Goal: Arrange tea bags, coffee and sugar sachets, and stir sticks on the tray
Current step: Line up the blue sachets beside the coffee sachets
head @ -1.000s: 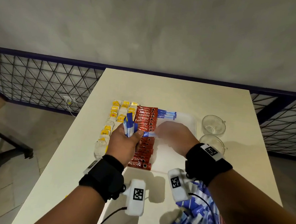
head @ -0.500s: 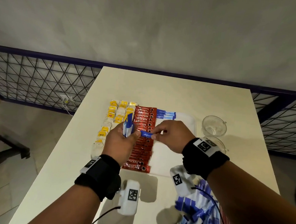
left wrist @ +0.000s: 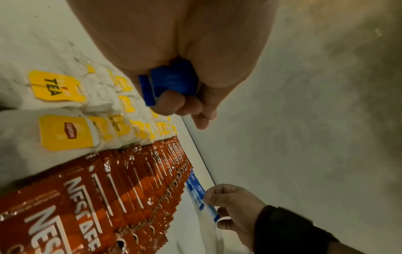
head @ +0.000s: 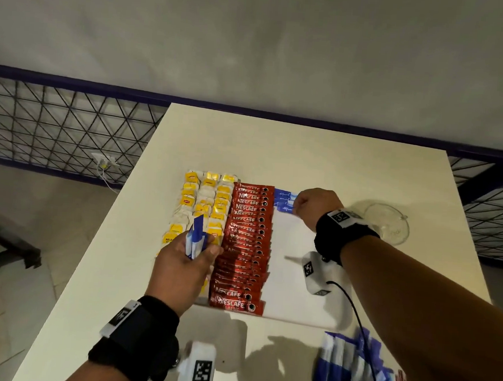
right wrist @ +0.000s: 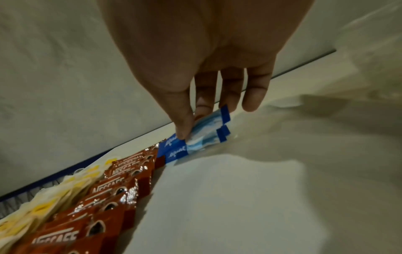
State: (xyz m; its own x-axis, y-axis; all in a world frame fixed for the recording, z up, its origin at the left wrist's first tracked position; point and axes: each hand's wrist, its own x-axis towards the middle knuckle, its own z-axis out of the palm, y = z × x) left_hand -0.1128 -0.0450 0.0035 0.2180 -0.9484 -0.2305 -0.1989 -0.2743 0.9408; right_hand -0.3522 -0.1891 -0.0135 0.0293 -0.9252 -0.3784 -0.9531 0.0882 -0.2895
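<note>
Our right hand (head: 313, 208) pinches a blue sugar sachet (right wrist: 204, 127) onto the short far-end row on the tray (head: 293, 300), our left hand (head: 181, 267) grips spare sachets (head: 196, 237); tea bags (head: 204, 205) and coffee sachets (head: 245, 243) look laid, while most sugar (head: 350, 372) and any stir sticks remain.

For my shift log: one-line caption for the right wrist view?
Right hand pinches a blue sachet onto the sachet row beside the coffee sticks.
</note>
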